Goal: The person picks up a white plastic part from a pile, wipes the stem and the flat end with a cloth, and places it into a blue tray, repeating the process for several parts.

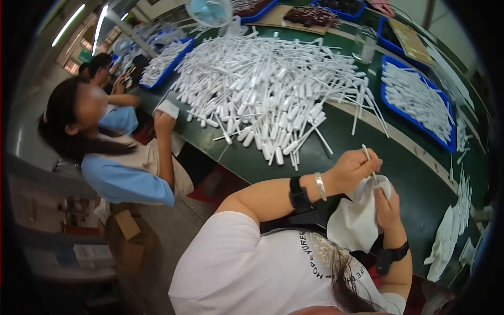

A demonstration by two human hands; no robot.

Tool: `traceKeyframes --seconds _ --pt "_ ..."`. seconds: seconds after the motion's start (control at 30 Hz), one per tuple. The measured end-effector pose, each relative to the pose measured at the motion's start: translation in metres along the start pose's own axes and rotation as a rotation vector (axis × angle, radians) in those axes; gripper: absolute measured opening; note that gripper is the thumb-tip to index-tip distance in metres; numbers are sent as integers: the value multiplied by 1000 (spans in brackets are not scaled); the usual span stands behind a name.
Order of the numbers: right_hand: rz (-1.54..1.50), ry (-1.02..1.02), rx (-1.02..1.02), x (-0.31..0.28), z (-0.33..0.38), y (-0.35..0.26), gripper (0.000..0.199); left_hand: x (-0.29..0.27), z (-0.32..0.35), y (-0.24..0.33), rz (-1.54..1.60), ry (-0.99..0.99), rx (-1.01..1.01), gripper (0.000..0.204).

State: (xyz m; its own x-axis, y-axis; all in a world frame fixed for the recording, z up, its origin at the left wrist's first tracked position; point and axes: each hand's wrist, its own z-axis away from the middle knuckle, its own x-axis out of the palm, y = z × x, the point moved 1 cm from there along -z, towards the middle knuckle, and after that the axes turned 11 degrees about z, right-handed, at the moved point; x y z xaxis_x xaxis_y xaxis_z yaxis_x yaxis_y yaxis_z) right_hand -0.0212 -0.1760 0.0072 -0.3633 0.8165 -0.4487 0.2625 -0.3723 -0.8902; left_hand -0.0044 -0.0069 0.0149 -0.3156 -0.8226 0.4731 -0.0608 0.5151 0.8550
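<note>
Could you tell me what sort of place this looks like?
Probably a factory hand-finishing line: a long green table heaped with white plastic droppers, blue trays of finished ones, and a co-worker seated alongside.

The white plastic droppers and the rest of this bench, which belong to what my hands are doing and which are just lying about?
In use: left hand holding one dropper; right hand holding white cloth; dropper pile; filled blue tray.

Lying about: small fan; glass jar; cardboard box.
</note>
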Motion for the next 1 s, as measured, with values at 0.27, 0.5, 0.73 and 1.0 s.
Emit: traceKeyframes --seconds 0.27,0.5,0.73,1.0 --pt "-325 40 110 -1 1 17 26 -1 9 12 -349 -16 288 12" --pt "178 44 -128 -3 -3 -5 17 8 9 -8 -258 -84 26 10" --pt "-54 158 84 -10 -6 11 18 -3 -2 -11 59 71 -135 17" --pt "-60 175 0 5 -1 5 24 12 2 -21 -526 -109 181 20"
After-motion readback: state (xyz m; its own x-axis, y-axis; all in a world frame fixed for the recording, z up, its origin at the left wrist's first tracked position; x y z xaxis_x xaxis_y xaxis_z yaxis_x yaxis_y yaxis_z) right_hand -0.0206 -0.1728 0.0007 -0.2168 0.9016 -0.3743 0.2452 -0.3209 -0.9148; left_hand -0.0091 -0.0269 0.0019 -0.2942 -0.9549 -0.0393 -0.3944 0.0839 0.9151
